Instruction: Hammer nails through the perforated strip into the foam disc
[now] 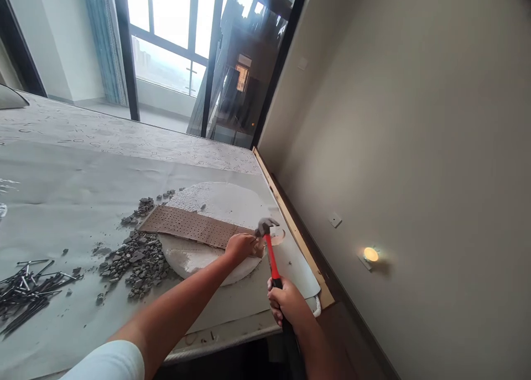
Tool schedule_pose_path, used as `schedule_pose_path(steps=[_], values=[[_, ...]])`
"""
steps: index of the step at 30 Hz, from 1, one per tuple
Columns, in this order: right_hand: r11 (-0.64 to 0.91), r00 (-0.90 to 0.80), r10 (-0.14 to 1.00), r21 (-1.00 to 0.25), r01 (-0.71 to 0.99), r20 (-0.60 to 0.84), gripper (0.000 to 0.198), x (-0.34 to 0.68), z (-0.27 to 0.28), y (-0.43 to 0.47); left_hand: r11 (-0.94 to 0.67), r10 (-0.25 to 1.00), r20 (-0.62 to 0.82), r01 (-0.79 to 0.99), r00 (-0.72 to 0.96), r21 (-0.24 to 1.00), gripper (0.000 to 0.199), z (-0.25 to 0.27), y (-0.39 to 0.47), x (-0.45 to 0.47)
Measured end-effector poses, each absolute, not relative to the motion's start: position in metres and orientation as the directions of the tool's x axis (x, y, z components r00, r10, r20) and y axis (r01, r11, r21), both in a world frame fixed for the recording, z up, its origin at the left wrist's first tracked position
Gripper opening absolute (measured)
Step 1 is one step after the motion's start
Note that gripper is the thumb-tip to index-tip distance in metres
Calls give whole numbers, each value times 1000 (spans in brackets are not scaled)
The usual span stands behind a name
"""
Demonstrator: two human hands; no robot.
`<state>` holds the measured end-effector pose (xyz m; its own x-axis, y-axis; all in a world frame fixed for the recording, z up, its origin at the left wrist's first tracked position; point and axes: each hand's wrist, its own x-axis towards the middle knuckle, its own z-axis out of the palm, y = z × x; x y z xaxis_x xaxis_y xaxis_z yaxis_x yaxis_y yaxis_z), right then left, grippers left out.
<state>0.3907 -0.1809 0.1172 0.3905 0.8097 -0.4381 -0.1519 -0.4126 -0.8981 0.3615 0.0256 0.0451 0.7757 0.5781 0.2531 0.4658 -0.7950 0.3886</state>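
Two hands work near the centre of the frame, over a round white slab [213,192]. The right hand [286,302], at lower centre-right, is wrapped firmly around the dark grip of a red-necked hammer [272,258], whose long axis rises from the bottom edge and leans slightly left. Its head lies up and a little left of that hand, just beside the fingers of the left hand [239,248], which is the nearer one to it. The left hand is curled at the right end of a brown perforated strip [191,225]; its fingertips are hidden, so I cannot tell what, if anything, it pinches. The strip runs long-ways across the slab, from centre-left down toward the right.

Grey rubble [139,264] lies against the slab's left side, and loose nails [31,291] are heaped at lower left. Scattered printed letters mark the pale cover [124,141] across the upper left, forming no readable word. No brand is legible on the hammer.
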Motion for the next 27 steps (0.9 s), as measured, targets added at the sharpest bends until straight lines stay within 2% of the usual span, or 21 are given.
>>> schedule_pose_path(steps=[4, 7, 10, 12, 14, 18, 22, 27], values=[[-385, 417, 812, -912, -142, -407, 18, 392, 122, -183, -819, 531, 286, 398, 798, 413, 25, 46, 29, 358], [-336, 434, 822, -929, -153, -369, 19, 394, 123, -183, -847, 501, 417, 332, 758, 415, 19, 50, 29, 344], [-412, 386, 808, -896, -167, -444, 21, 396, 122, -181, -896, 442, 517, 341, 733, 283, 20, 54, 25, 323], [-435, 374, 800, -883, -178, -469, 22, 397, 122, -181, -921, 385, 501, 354, 775, 161, 23, 54, 19, 311], [-393, 397, 808, -900, -187, -435, 21, 396, 124, -181, -936, 338, 462, 346, 820, 69, 21, 52, 14, 302], [-378, 413, 811, -910, -170, -414, 21, 394, 125, -182, -935, 301, 463, 353, 833, -27, 17, 41, 6, 299], [-444, 399, 789, -882, -158, -468, 23, 392, 128, -180, -929, 293, 512, 367, 808, -49, 13, 32, 2, 300], [-385, 379, 838, -918, -96, -392, 23, 404, 155, -176, -942, 278, 543, 335, 792, -7, 12, 25, 3, 298]])
